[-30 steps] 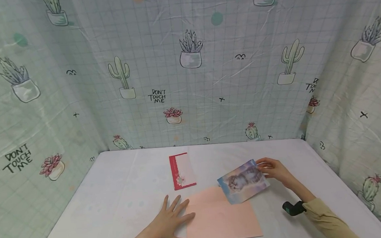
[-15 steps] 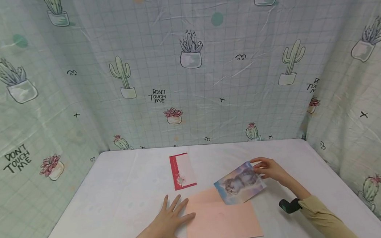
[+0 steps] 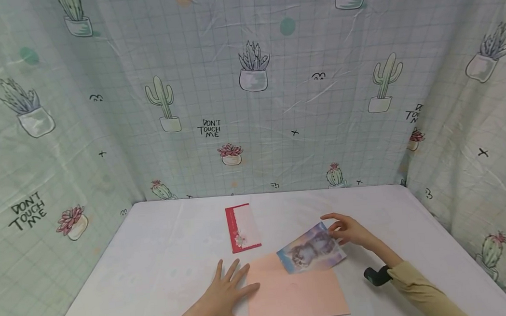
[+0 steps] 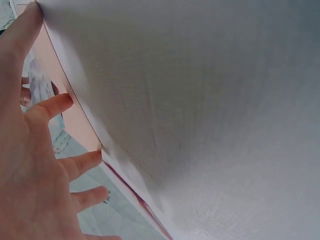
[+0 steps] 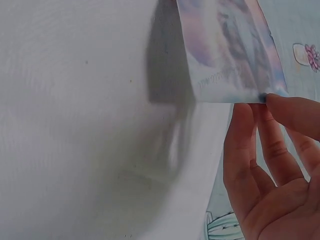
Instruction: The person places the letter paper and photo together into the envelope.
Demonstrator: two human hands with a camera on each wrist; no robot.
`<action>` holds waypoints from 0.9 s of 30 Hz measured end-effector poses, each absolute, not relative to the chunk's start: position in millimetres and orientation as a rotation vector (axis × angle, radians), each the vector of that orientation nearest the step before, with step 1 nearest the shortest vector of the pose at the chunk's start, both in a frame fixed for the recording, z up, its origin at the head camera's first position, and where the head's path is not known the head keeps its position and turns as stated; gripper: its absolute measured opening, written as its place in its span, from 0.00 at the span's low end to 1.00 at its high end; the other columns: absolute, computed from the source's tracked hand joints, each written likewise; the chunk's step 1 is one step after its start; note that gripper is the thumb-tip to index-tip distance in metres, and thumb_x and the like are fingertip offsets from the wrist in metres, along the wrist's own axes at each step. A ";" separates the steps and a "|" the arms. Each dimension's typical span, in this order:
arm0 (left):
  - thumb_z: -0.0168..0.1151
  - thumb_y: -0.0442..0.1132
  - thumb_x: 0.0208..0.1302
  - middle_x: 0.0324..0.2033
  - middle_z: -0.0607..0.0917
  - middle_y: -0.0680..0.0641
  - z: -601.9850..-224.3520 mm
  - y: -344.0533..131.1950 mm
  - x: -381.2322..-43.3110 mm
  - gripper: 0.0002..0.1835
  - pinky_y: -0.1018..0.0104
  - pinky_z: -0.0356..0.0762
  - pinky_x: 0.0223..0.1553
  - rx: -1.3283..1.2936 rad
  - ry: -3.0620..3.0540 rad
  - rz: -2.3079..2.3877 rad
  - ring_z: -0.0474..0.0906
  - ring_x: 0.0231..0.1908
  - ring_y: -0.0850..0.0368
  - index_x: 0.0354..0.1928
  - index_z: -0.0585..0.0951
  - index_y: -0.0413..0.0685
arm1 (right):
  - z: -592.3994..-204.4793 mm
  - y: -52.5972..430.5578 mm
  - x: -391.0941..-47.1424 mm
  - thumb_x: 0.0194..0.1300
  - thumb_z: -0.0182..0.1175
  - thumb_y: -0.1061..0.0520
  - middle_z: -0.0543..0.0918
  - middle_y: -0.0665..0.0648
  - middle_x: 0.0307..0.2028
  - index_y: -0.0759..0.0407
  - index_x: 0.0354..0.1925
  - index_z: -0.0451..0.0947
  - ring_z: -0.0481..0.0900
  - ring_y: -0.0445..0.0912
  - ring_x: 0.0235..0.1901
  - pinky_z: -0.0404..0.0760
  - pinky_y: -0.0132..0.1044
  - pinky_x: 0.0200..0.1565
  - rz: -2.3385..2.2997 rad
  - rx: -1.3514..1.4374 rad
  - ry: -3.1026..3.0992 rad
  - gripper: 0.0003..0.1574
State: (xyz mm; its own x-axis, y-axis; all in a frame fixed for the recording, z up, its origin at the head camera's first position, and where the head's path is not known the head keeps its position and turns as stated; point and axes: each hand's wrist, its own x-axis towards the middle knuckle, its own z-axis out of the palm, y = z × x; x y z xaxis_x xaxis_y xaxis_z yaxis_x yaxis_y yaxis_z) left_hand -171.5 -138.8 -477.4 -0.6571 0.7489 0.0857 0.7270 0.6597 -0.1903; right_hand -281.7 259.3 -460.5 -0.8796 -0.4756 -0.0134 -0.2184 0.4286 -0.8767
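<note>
In the head view a peach envelope (image 3: 296,295) lies flat on the table, its flap opened toward the far side. My left hand (image 3: 224,292) rests with spread, straight fingers along the envelope's left edge; the left wrist view shows the fingertips (image 4: 62,102) touching that edge. Between thumb and fingers, my right hand (image 3: 349,231) pinches the right-hand edge of a postcard (image 3: 312,250) with a picture of furry kittens. That card is tilted and covers part of the flap. In the right wrist view, the card (image 5: 235,55) casts a shadow on the table.
Beyond the envelope lies a red-and-white card (image 3: 243,227) with a flower print. The white table (image 3: 162,241) stands against a hanging cactus-print cloth (image 3: 293,102), which also rises on both sides. A black device (image 3: 376,276) is strapped at the right wrist.
My right hand has brought the postcard left and slightly nearer, farther over the envelope's flap. My left hand and the envelope have stayed in place.
</note>
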 end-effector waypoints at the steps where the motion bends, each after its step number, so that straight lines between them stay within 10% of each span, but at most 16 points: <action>1: 0.43 0.78 0.44 0.62 0.65 0.44 -477.1 -138.7 -171.5 0.41 0.32 0.56 0.52 -1.216 -2.721 0.209 0.59 0.62 0.39 0.60 0.66 0.69 | -460.5 258.0 -281.5 0.62 0.53 0.58 0.77 0.65 0.37 0.66 0.62 0.57 0.77 0.41 0.30 0.80 0.39 0.29 -1.423 -0.619 2.426 0.31; 27: 0.39 0.80 0.43 0.63 0.64 0.46 -482.9 -139.6 -175.9 0.49 0.33 0.57 0.53 -1.203 -2.703 0.280 0.58 0.63 0.41 0.64 0.61 0.60 | -462.1 227.4 -277.0 0.61 0.52 0.63 0.77 0.62 0.34 0.60 0.57 0.66 0.76 0.43 0.30 0.81 0.39 0.27 -1.338 -0.666 2.388 0.24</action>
